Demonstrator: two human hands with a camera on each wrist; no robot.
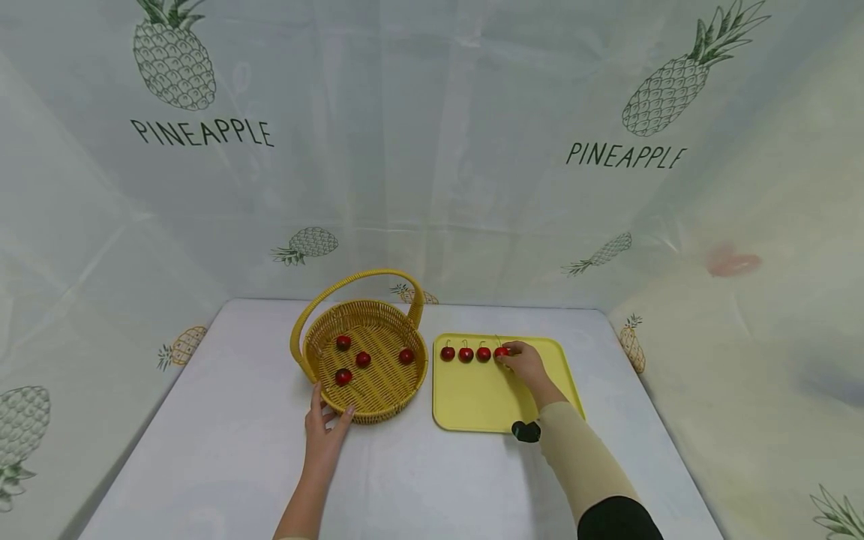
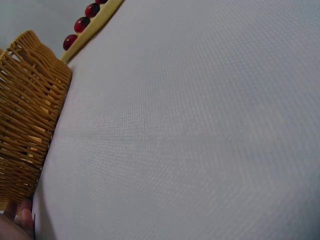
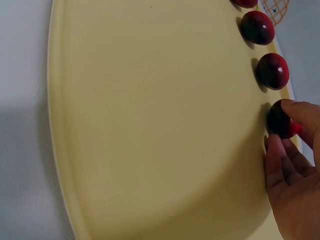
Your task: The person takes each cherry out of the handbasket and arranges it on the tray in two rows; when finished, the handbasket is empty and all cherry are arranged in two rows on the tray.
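My right hand (image 1: 523, 364) pinches a red cherry (image 3: 281, 120) between thumb and fingers at the back of the yellow tray (image 1: 472, 405). The cherry sits at the right end of a row; three other cherries with upright stems, one of them a dark red cherry (image 1: 484, 354), stand to its left. My left hand (image 1: 324, 435) touches the near left side of the round wicker basket (image 1: 379, 414), with its index finger and thumb spread along the outer wall. Several loose cherries, including a cherry (image 1: 363, 359), lie inside the basket.
The basket's tall arched handle (image 1: 364, 274) rises over its back left. Basket and tray stand side by side on a white-covered table (image 1: 432, 480). A pineapple-print sheet (image 1: 432, 165) hangs behind and along both sides. A dark object (image 1: 526, 431) shows by the right wrist.
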